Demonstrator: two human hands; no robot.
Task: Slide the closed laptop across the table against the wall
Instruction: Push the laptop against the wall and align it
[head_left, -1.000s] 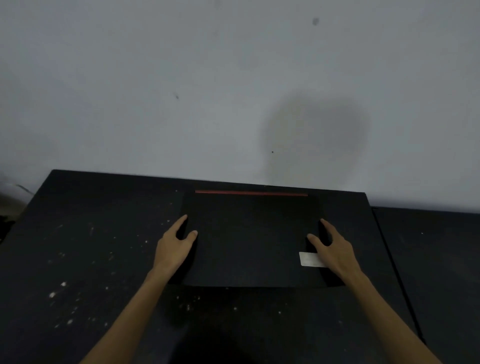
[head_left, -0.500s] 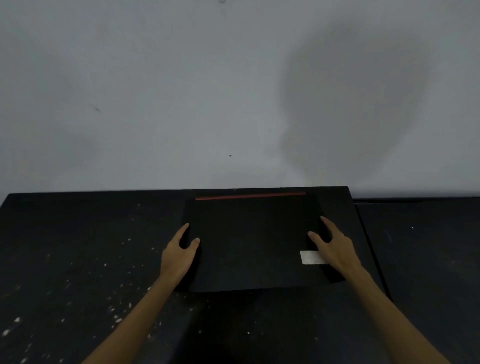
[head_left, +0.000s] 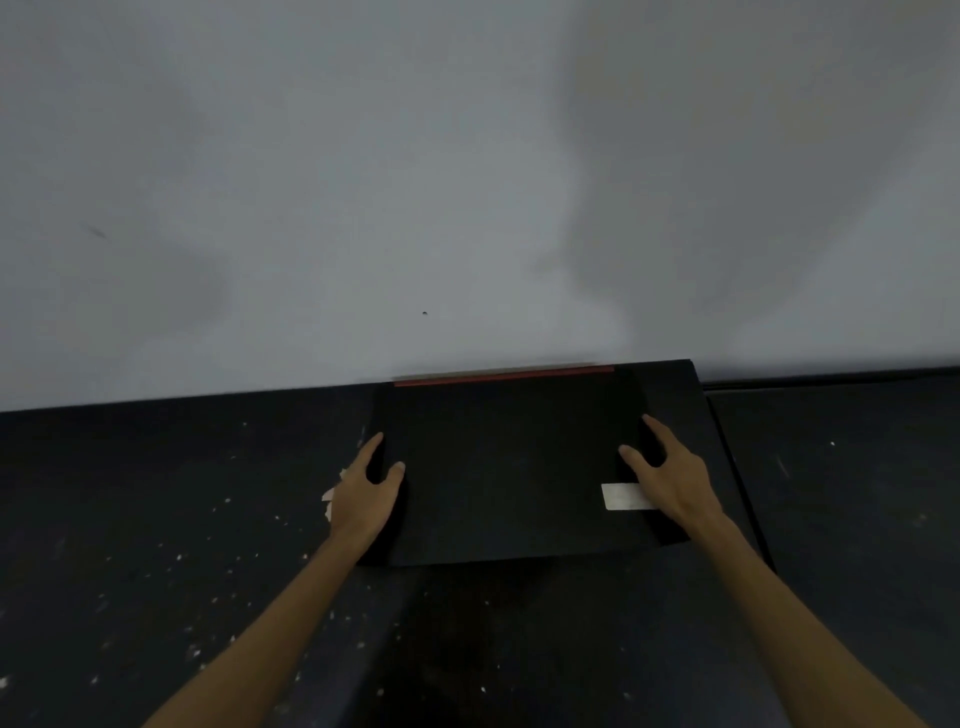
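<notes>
Black laptop (head_left: 511, 467): closed, flat on tabletop (head_left: 156, 519), red rear edge at wall (head_left: 467, 182).
Left hand (head_left: 363, 493): clasping left edge.
Right hand (head_left: 670, 478): clasping right edge.
Handling: likely rigid, fairly heavy; best gripped by both sides.

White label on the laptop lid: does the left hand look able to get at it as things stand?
Probably yes. The left hand rests at the laptop lid's left edge; bare lid lies between it and the white label, though the right hand covers the label's right end.
</notes>
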